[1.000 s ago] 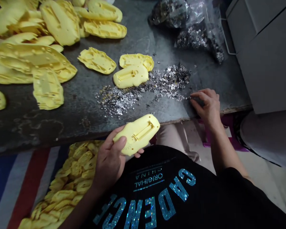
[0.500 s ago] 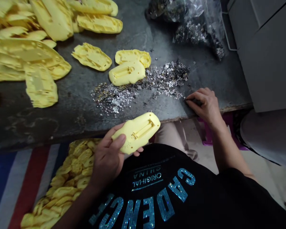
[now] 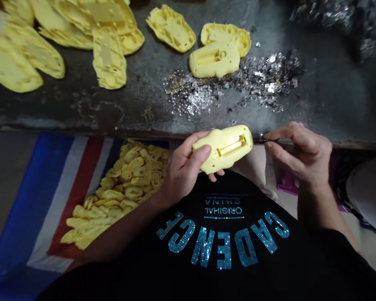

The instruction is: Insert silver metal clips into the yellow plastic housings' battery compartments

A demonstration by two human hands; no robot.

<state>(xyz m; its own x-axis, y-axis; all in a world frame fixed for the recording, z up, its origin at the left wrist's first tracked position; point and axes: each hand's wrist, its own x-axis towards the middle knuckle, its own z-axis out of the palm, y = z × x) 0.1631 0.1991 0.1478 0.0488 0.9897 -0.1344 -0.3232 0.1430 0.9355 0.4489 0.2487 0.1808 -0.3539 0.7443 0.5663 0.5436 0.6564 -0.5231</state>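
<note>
My left hand [image 3: 188, 167] grips a yellow plastic housing [image 3: 228, 146] by its left end, thumb on top. The housing's outer face is up, showing a long battery slot and small holes. Just right of it, my right hand [image 3: 303, 150] pinches a small metal contact piece [image 3: 263, 139] between thumb and forefinger; its exact form is too small to make out. The piece is close to the housing's right end but apart from it. Beyond the hands, a pile of small shiny metal pieces [image 3: 266, 79] spreads over the dark table [image 3: 138, 104].
Two overlapping yellow housings [image 3: 214, 60] lie at the metal pile, with another yellow shell [image 3: 172, 29] to their left. More yellow shells [image 3: 109, 58] heap at the far left. A striped sack [image 3: 81, 167] full of yellow parts [image 3: 134, 175] stands below the table edge. A plastic bag of metal pieces [image 3: 338, 16] lies far right.
My right hand has lifted off the tabletop with the small metal piece and come toward the housing. My left hand still holds the housing; the view has shifted left and down.
</note>
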